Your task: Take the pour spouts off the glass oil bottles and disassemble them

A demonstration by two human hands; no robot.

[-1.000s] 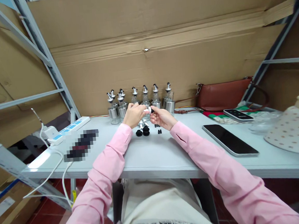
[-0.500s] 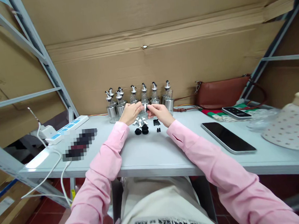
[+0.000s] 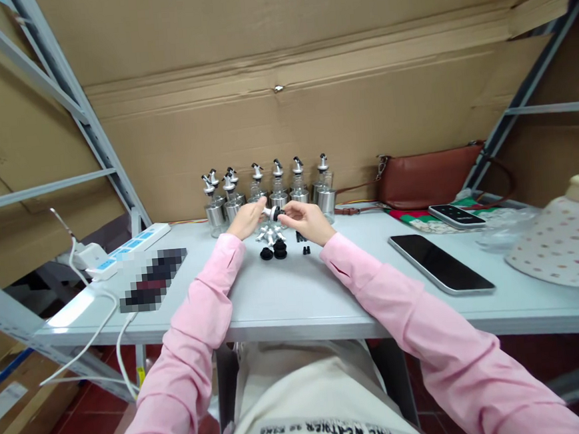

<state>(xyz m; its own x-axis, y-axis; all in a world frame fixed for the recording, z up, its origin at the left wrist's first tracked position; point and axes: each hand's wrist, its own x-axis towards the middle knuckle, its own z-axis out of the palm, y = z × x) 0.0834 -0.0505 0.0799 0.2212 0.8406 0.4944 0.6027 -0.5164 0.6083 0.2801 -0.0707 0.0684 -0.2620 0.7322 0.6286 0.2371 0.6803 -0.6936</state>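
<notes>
My left hand [image 3: 247, 221] is closed on the silver end of a bottle pourer [image 3: 274, 213], which lies sideways with its black stopper end to the right. The fingers of my right hand [image 3: 310, 221] pinch at that black end; whether they hold a separate piece there I cannot make out. Just below my hands lies a heap of silver pourer spouts [image 3: 269, 236]. In front of it sit several black rubber stoppers [image 3: 279, 250]. Small black pieces [image 3: 306, 250] lie to their right, with more black parts [image 3: 299, 237] partly hidden behind my right hand.
Several glass-and-steel bottles [image 3: 326, 197] with pourers stand along the cardboard wall. At left are a power strip [image 3: 136, 246], a white cable and a blurred-out object. A phone [image 3: 441, 264], a second device [image 3: 456, 216], a brown bag [image 3: 430, 180] and a dotted container [image 3: 563, 249] occupy the right.
The pourer, hidden before, now shows between my hands. My left fingers have turned from a flat, palm-down pose to a grip around it, and my right fingers have come to its black end.
</notes>
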